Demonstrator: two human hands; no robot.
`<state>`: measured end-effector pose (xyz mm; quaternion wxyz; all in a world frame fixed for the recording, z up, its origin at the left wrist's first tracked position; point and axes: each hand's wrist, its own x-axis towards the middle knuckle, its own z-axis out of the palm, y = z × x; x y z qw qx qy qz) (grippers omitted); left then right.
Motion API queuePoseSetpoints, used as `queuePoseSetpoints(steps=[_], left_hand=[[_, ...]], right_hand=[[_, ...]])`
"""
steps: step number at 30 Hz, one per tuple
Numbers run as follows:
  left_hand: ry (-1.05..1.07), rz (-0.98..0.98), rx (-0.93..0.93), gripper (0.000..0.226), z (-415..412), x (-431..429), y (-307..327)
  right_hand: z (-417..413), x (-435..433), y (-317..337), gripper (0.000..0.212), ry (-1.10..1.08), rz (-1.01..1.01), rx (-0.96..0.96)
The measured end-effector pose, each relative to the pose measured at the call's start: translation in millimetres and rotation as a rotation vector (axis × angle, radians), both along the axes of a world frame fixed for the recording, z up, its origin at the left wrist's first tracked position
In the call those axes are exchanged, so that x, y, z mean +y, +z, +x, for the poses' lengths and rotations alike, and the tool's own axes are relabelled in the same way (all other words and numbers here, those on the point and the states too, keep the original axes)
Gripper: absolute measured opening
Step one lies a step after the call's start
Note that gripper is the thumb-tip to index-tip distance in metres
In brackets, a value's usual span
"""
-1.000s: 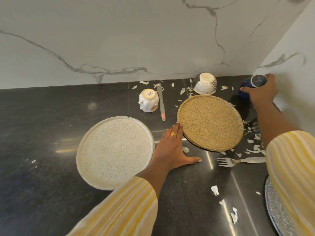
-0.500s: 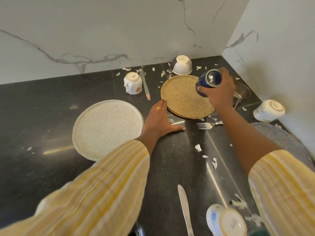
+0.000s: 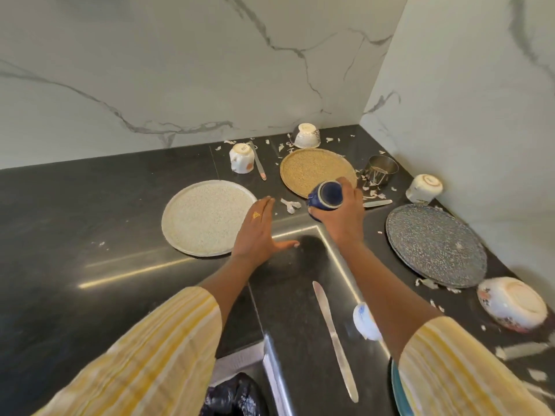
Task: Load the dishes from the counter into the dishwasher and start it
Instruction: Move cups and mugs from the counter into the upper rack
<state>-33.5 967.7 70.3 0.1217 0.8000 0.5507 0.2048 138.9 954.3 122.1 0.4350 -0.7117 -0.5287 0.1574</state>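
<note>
We grip the dark blue cup (image 3: 326, 195) in our right hand (image 3: 341, 219), fingers curled round its side. It is raised over the near rim of the tan plate (image 3: 312, 168), and its base faces up at us, so its long axis tilts with the mouth away and down. Our left hand (image 3: 258, 232) is spread flat, fingers straight, holding nothing. It is low over or on the black worktop (image 3: 90, 205); we cannot tell which. It lies just right of the white speckled plate (image 3: 207, 217), so it is the nearer hand for that one.

No dishwasher shows, so we judge the cup must come back towards us.

We count:
- four plates, adding the dark speckled plate (image 3: 435, 244) and a teal plate edge (image 3: 395, 391)
- four other cups: white mug (image 3: 241, 159), steel cup (image 3: 381, 169), white cup (image 3: 423, 189), blue-and-white cup (image 3: 365, 322)
- two upturned bowls: white bowl (image 3: 306, 136), floral bowl (image 3: 512, 304)
- two knives: long knife (image 3: 335, 340), small knife (image 3: 258, 165)
</note>
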Motion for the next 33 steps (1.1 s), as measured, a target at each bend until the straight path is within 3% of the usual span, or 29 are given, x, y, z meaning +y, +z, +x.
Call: queuePoseSetpoints(steps=[4, 16, 21, 26, 33], left_hand=[[0.04, -0.046, 0.042, 0.106, -31, -35, 0], [-0.174, -0.092, -0.043, 0.104, -132, -184, -8], [-0.373, -0.119, 0.083, 0.105, -144, -256, -33], [-0.473, -0.194, 0.022, 0.101, -147, -319, -64], [-0.693, -0.235, 0.099, 0.095, -122, -417, -107]], right_hand=[[-37, -41, -7, 0.079, -0.01, -0.001, -0.019], [-159, -238, -25, 0.079, -0.099, -0.023, -0.079], [-182, -333, -48, 0.081, -0.171, -0.103, -0.122], [-186, -420, -77, 0.081, -0.248, -0.15, -0.153], [-184, -539, -119, 0.081, -0.397, -0.182, 0.002]])
